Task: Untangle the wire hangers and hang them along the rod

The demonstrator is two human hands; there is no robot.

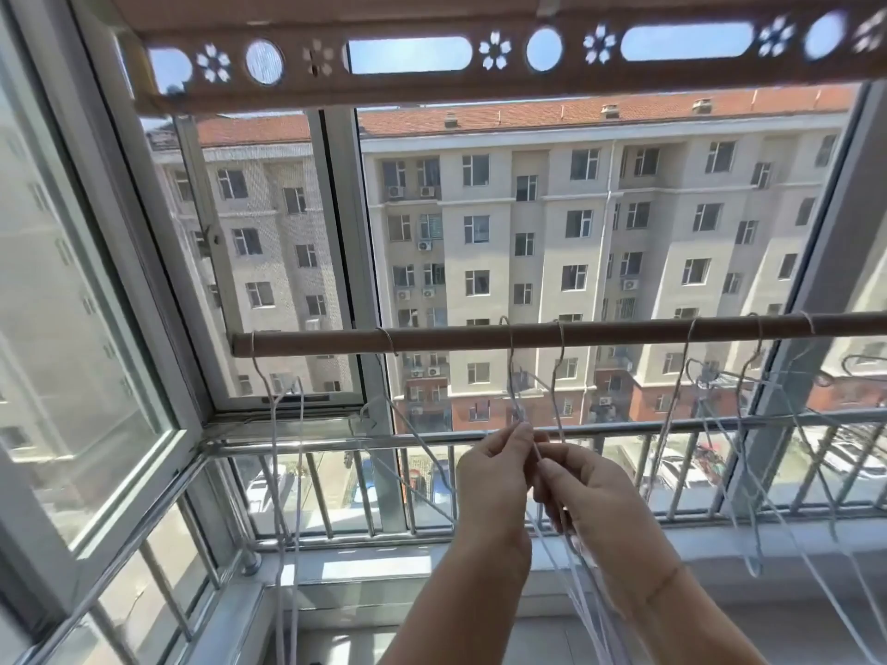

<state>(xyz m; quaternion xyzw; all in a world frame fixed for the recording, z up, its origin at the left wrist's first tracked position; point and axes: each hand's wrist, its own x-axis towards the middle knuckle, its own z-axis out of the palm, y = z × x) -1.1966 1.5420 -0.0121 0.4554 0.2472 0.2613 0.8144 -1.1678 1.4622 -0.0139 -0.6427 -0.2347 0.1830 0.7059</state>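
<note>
A brown rod [480, 334] runs across the window at mid height. Several thin white wire hangers hang from it by their hooks: one at the left end [276, 424], a pair in the middle [516, 381], more to the right [741, 415]. My left hand [494, 477] and my right hand [583, 487] meet just below the rod's middle. Both pinch the white wires of the middle hangers where they cross. Long wire strands trail down past my right wrist.
A metal guard rail [624, 429] with vertical bars runs behind the hangers. An open window sash [120, 328] juts in at the left. A perforated brown beam [480, 55] spans overhead. A white sill [374, 563] lies below.
</note>
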